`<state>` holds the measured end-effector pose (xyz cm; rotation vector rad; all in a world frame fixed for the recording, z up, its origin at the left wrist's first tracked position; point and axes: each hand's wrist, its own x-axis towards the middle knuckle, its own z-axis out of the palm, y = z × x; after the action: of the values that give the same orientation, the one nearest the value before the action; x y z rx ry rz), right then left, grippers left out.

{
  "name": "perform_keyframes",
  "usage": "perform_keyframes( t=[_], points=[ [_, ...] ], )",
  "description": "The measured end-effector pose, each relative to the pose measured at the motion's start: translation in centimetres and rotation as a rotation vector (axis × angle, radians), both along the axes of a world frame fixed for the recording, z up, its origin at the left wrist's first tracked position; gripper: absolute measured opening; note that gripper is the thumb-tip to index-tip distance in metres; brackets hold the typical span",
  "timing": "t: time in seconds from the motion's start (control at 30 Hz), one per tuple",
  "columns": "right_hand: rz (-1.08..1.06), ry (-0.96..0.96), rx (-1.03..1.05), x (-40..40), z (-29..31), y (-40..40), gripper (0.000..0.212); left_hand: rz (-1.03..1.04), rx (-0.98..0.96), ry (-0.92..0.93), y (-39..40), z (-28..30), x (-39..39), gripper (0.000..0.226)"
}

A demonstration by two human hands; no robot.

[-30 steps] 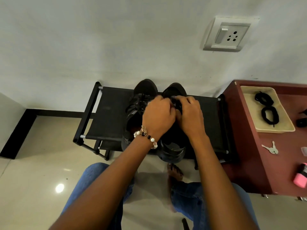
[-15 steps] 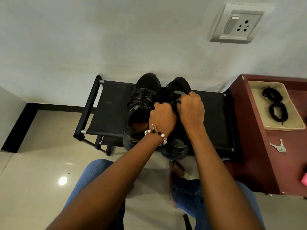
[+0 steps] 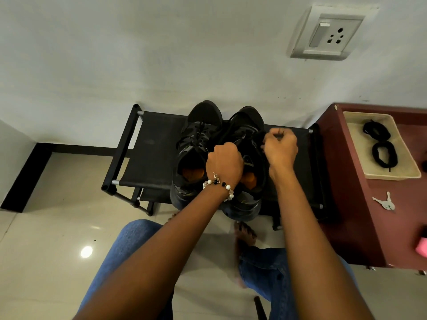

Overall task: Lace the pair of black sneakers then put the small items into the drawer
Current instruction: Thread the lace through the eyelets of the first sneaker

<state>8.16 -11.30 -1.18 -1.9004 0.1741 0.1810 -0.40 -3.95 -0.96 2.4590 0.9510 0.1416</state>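
Two black sneakers stand side by side on a black rack point(image 3: 150, 155). The left sneaker point(image 3: 196, 144) is laced. Over the right sneaker point(image 3: 248, 125) both my hands work a black lace point(image 3: 227, 128). My left hand point(image 3: 224, 163), with a bead bracelet at the wrist, is curled in a fist above the tongue and grips one lace end. Further right, my right hand point(image 3: 280, 146) pinches the other lace end beside the shoe. Keys point(image 3: 385, 202) and a pink item point(image 3: 421, 248) lie on the maroon cabinet point(image 3: 360, 215).
A beige tray point(image 3: 360, 158) on the cabinet holds coiled black laces point(image 3: 381, 146). The wall with a socket plate point(image 3: 328, 33) is right behind the rack. My knees in blue jeans and a bare foot are below, on glossy floor tiles.
My hands have drawn apart: the left came back toward me over the tongue, the right moved out to the right, pulling the lace through. The view shifted slightly.
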Motion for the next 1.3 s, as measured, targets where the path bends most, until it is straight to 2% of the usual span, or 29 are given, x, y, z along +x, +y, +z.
perform_keyframes(
  t=[0.1, 0.2, 0.27, 0.33, 0.4, 0.47, 0.57, 0.63, 0.67, 0.7, 0.77, 0.8, 0.87, 0.9, 0.97, 1.03, 1.07, 1.2, 1.3],
  points=[
    [0.262, -0.309, -0.236, 0.0, 0.2, -0.1, 0.024, -0.008, 0.019, -0.011, -0.1, -0.1, 0.1, 0.021],
    [0.561, -0.435, -0.731, -0.7, -0.1, 0.5, 0.022, -0.018, 0.048, 0.013, -0.1, -0.3, 0.1, 0.024],
    [0.568, -0.518, -0.994, -1.3, -0.6, 1.0, 0.022, -0.024, 0.068, 0.014, -0.1, -0.5, 0.1, 0.023],
    [0.475, -0.602, -1.045, -1.5, -0.9, 1.2, 0.019, -0.030, 0.083, 0.007, -0.2, -0.5, 0.0, 0.023],
    [0.403, -0.623, -0.937, -1.6, -1.1, 1.0, 0.018, -0.027, 0.091, 0.010, -0.3, -0.5, 0.0, 0.023],
    [0.319, -0.528, -0.688, -1.8, -0.9, 0.7, 0.014, -0.026, 0.100, 0.020, -0.3, -0.4, 0.0, 0.024],
    [-0.012, -0.226, -0.037, -1.6, 0.3, 0.5, 0.005, -0.026, 0.110, 0.025, -0.3, -0.5, 0.1, 0.024],
    [-0.245, 0.032, 0.394, -0.7, 1.7, -0.5, 0.011, -0.027, 0.109, 0.021, -0.3, -0.6, 0.1, 0.022],
    [-0.301, 0.147, 0.511, -0.2, 1.9, -1.1, 0.013, -0.031, 0.114, 0.023, -0.3, -0.7, 0.1, 0.022],
    [-0.313, 0.220, 0.534, 0.1, 2.1, -1.7, 0.014, -0.032, 0.121, 0.024, -0.3, -0.7, 0.0, 0.021],
    [-0.281, 0.235, 0.406, 0.0, 2.0, -2.0, 0.011, -0.029, 0.130, 0.024, -0.4, -0.7, 0.0, 0.021],
    [-0.260, 0.164, 0.290, -0.2, 1.8, -2.0, 0.007, -0.030, 0.135, 0.027, -0.4, -0.7, 0.0, 0.021],
    [-0.163, -0.100, -0.092, -0.7, 1.6, -1.5, 0.026, -0.032, 0.144, 0.035, -0.4, -0.7, 0.0, 0.020],
    [-0.049, -0.243, -0.281, -0.9, 1.7, -1.3, 0.032, -0.030, 0.143, 0.032, -0.5, -0.6, 0.0, 0.020],
    [0.239, -0.445, -0.550, -1.3, 1.8, -0.4, 0.028, -0.029, 0.134, 0.024, -0.5, -0.5, 0.0, 0.021],
    [0.465, -0.505, -0.757, -1.9, 1.4, 0.3, 0.022, -0.036, 0.132, 0.026, -0.5, -0.4, -0.1, 0.022],
    [0.512, -0.514, -0.840, -2.1, 0.7, 0.5, 0.021, -0.039, 0.132, 0.028, -0.4, -0.4, -0.1, 0.023],
    [0.449, -0.590, -0.968, -2.0, -0.6, 0.8, 0.018, -0.043, 0.130, 0.029, -0.3, -0.5, -0.1, 0.022],
    [0.423, -0.541, -0.846, -2.0, -0.1, 0.6, 0.011, -0.034, 0.121, 0.033, -0.5, -0.5, 0.0, 0.021]
  ],
)
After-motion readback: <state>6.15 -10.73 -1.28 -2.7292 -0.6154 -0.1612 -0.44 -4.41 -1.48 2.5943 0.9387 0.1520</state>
